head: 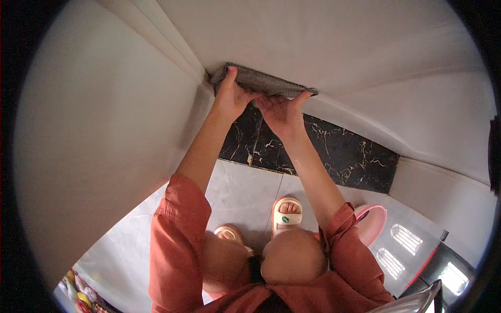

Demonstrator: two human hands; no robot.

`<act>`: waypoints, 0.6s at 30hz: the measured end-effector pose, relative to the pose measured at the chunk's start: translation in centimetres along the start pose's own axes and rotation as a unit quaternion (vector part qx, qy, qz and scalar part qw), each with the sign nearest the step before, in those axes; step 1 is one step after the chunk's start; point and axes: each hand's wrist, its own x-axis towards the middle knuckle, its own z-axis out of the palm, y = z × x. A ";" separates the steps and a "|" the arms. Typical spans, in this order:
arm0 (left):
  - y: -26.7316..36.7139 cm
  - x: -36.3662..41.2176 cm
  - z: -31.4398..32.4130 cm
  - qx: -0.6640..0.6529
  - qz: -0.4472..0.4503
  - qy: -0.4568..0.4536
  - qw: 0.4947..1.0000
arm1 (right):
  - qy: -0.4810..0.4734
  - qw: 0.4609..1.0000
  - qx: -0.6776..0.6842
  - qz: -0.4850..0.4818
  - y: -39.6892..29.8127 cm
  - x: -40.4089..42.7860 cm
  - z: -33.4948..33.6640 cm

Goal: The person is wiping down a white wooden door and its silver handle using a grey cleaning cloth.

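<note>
Both hands hold a folded grey cloth [266,81] against the base of a pale upright surface, close to the corner where it meets another pale panel. My left hand [234,96] has the cloth's left part, with the thumb over its upper side. Under the right part is my right hand [282,113], palm up, its thumb near the cloth's right end. The fingertips of the two hands meet below the cloth's middle. Parts of the fingers are hidden by the cloth.
Black marbled tiles [332,150] run below the pale surface. A pink plastic basin [373,223] stands on the grey tiled floor [238,184], right of my slippered feet. A large pale panel [105,117] bounds the left side. Colourful items [82,293] lie at bottom left.
</note>
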 end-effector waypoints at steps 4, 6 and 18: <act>-1.1 0.4 -1.1 -0.070 0.016 0.013 0.997 | -0.007 1.000 -0.004 0.001 0.1 0.4 -1.1; -1.4 0.4 -1.4 -0.047 0.018 0.019 0.999 | -0.003 1.000 -0.007 -0.003 0.2 0.9 -1.4; 0.3 -0.5 3.3 -0.050 0.034 0.045 0.997 | -0.105 0.979 -0.151 -0.083 -2.3 -1.8 2.4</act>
